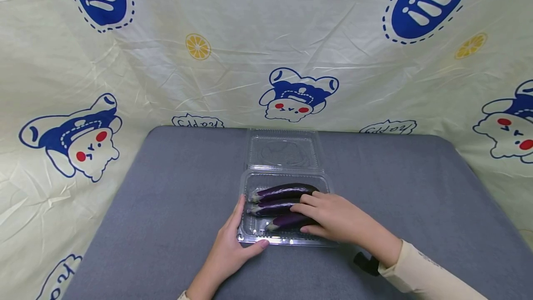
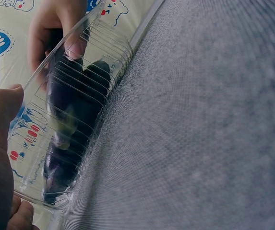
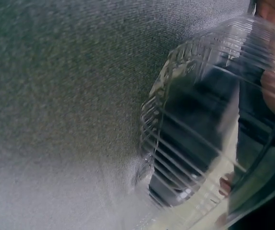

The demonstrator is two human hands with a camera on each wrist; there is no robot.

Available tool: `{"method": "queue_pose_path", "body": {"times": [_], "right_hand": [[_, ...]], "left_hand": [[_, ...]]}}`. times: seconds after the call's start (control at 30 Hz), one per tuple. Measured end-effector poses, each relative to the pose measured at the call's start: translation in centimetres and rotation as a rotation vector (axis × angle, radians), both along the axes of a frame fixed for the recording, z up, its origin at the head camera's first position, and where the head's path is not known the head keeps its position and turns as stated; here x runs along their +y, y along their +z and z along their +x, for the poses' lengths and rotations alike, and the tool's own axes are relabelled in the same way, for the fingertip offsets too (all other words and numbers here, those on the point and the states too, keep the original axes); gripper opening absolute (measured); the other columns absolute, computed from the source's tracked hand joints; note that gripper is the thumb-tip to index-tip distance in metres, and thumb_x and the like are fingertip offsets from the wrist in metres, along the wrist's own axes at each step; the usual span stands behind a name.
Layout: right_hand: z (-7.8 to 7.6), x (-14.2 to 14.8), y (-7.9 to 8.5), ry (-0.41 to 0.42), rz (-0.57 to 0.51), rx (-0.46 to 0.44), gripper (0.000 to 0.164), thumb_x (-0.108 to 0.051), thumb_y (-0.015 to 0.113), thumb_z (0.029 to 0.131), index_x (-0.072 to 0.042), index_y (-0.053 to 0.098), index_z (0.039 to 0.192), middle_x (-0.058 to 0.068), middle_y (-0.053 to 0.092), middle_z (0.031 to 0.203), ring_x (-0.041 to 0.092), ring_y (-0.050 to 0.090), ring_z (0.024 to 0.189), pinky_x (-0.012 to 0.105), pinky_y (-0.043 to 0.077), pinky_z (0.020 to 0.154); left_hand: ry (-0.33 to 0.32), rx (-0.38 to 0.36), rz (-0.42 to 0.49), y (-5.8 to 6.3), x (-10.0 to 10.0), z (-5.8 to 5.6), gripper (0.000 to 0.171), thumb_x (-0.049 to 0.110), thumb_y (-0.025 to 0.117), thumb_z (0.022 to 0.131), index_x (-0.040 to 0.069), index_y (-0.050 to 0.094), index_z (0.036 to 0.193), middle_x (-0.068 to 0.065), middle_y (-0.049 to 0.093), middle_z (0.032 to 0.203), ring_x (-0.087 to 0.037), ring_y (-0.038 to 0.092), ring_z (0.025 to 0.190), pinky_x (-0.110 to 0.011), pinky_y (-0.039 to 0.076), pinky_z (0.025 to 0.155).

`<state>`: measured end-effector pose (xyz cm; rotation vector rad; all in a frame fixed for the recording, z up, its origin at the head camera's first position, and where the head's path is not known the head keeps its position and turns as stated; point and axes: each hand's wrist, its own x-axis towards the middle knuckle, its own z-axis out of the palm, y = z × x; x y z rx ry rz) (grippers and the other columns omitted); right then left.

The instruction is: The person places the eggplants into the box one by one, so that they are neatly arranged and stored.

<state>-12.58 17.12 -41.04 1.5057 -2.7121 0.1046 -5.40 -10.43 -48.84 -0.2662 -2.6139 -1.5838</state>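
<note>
A clear plastic clamshell container (image 1: pixel 287 241) lies on the table with its lid (image 1: pixel 283 152) folded back. Inside are three dark purple eggplants: a far one (image 1: pixel 283 191), a middle one (image 1: pixel 272 208) and a near one (image 1: pixel 287 221), their stem ends to the left. My left hand (image 1: pixel 228 246) holds the container's near left corner, thumb along the front rim and fingers at the left side. From the right, my right hand (image 1: pixel 339 216) reaches over the tray and grips the right end of the near eggplant, its fingers overlapping the middle one. Through the ribbed wall, the left wrist view shows eggplants (image 2: pixel 67 91) below the right hand's fingers.
Grey cloth covers the table (image 1: pixel 187 189). Behind it hangs a cream curtain (image 1: pixel 233 78) printed with cartoon figures and orange slices. A black strap (image 1: pixel 366 263) sits at my right wrist, below a cream sleeve (image 1: pixel 424 272).
</note>
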Motion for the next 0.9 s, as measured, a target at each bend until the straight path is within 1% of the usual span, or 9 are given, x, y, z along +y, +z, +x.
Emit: {"method": "queue_pose_path", "body": {"times": [0.23,0.47,0.63,0.9], "right_hand": [[0.0,-0.7,-0.1,0.020,0.007,-0.018,0.045,-0.041,0.068,0.092,-0.018,0.062,0.130,-0.006,0.061,0.111,0.012,0.057,0.094,0.033,0.055,0.075],[-0.1,-1.0,-0.4,0.026,0.012,-0.008,0.044,-0.040,0.070,0.091,-0.019,0.062,0.129,-0.006,0.060,0.111,0.012,0.057,0.095,0.034,0.055,0.076],[-0.1,-1.3,-0.3,0.023,0.031,-0.019,0.044,-0.040,0.069,0.092,-0.019,0.062,0.130,-0.005,0.060,0.112,0.013,0.056,0.096,0.035,0.055,0.078],[-0.3,-1.6,-0.5,0.023,0.052,-0.033,0.044,-0.038,0.069,0.092,-0.019,0.061,0.131,-0.005,0.059,0.114,0.015,0.057,0.099,0.037,0.055,0.083]], "left_hand": [[-0.001,0.000,-0.002,-0.1,0.0,0.0,0.112,0.051,0.083,0.075,0.023,0.016,0.160,0.001,0.022,0.165,-0.023,0.031,0.148,-0.052,0.033,0.118],[-0.001,0.001,-0.003,0.0,0.0,0.0,0.112,0.052,0.083,0.074,0.024,0.016,0.160,0.001,0.023,0.165,-0.024,0.031,0.148,-0.052,0.033,0.117],[-0.002,-0.008,-0.001,-0.1,-0.1,0.0,0.112,0.052,0.083,0.074,0.026,0.016,0.160,0.004,0.021,0.165,-0.020,0.029,0.148,-0.050,0.031,0.119],[0.001,0.009,-0.004,-0.1,-0.1,-0.1,0.112,0.051,0.083,0.074,0.024,0.017,0.160,0.001,0.023,0.165,-0.022,0.031,0.148,-0.051,0.032,0.118]]}}
